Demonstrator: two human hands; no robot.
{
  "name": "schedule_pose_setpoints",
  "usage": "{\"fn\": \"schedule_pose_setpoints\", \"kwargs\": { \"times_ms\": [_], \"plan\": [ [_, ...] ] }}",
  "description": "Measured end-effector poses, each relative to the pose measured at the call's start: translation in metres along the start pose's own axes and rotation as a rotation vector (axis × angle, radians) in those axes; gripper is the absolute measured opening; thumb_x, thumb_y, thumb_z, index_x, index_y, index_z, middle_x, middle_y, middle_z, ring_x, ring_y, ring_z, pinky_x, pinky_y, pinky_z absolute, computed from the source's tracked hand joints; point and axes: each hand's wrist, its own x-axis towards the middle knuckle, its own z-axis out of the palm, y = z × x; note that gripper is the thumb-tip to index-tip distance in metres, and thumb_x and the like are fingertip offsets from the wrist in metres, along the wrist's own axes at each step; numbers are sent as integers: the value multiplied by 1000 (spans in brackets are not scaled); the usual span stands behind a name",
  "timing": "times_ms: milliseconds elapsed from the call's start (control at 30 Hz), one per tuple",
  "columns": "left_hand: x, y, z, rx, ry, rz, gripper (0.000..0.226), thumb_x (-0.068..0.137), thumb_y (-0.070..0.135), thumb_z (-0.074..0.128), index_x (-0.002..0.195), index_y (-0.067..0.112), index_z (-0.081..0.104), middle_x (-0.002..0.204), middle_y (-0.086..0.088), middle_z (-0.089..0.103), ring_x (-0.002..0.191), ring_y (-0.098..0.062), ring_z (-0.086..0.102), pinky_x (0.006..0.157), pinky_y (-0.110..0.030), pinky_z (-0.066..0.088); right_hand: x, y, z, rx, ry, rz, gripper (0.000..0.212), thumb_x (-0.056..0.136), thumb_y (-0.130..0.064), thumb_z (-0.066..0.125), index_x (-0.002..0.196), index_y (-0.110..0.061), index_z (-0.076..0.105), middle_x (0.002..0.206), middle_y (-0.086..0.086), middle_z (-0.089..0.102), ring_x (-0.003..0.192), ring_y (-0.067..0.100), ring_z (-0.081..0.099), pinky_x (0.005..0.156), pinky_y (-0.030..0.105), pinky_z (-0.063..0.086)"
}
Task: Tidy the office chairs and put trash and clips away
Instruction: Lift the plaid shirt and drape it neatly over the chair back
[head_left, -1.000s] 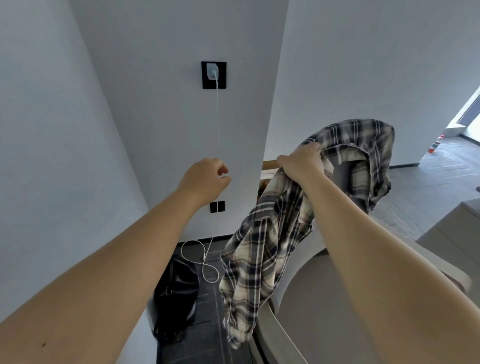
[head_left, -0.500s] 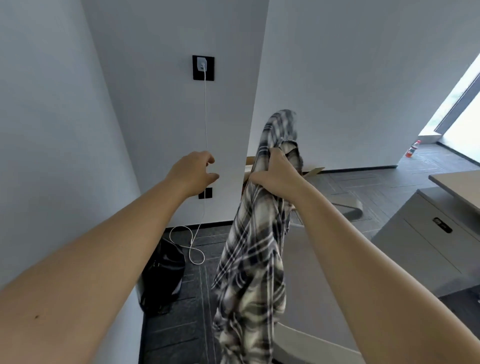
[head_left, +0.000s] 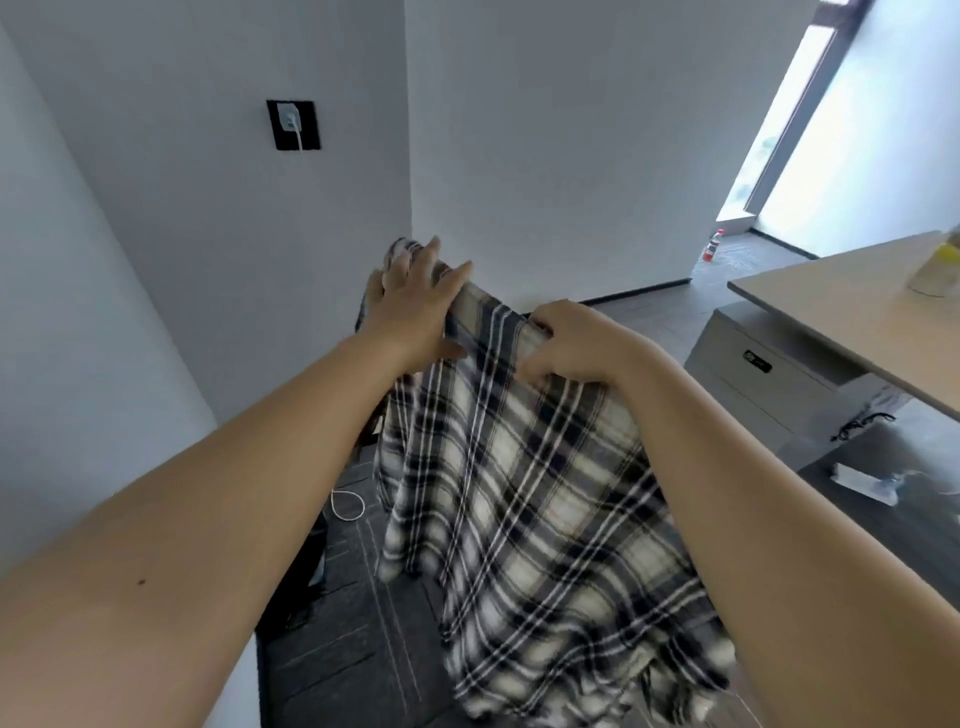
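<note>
Here the plaid shirt (head_left: 524, 499) drapes over what is probably a chair back; the left hand (head_left: 415, 306), fingers straight, flattens its top edge; the right hand (head_left: 566, 340) pinches the fold beside it, steadying the cloth.

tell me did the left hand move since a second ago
Yes. The left hand was off the plaid shirt, level with the white cable; now it lies flat on the shirt, right of the wall outlet, beside the right hand.

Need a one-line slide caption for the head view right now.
Left hand flat on a plaid shirt while right hand grips its top edge, near a desk.
</note>
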Motion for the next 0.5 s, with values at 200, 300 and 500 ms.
{"fn": "schedule_pose_setpoints", "kwargs": {
  "times_ms": [200, 300, 500],
  "plan": [
    [1, 24, -2, 4, 67, 281, 67, 67, 51, 71, 111, 6, 50, 116, -12, 57, 114, -27, 47, 105, -40, 30, -30, 14, 13, -338, 298, 164, 21, 79, -28, 65, 92, -14, 55, 91, 4, 60, 74, 23, 49, 50, 22, 33],
    [-1, 35, 3, -25, 80, 341, 65, 63, 52, 74, 101, 3, 53, 95, -9, 53, 96, -25, 49, 88, -37, 37, -48, 28, 22, -408, 483, 194, 40, 76, -42, 69, 96, -10, 55, 85, 4, 54, 74, 23, 48, 62, 26, 34],
    [-22, 60, 16, -92, 140, 341, 66, 61, 52, 74, 96, 0, 54, 92, -9, 52, 92, -23, 46, 94, -39, 32, -74, 54, 21, -349, 564, 194, 50, 71, -46, 73, 99, -7, 57, 102, 8, 66, 82, 21, 54, 69, 27, 33]
  ]
}}
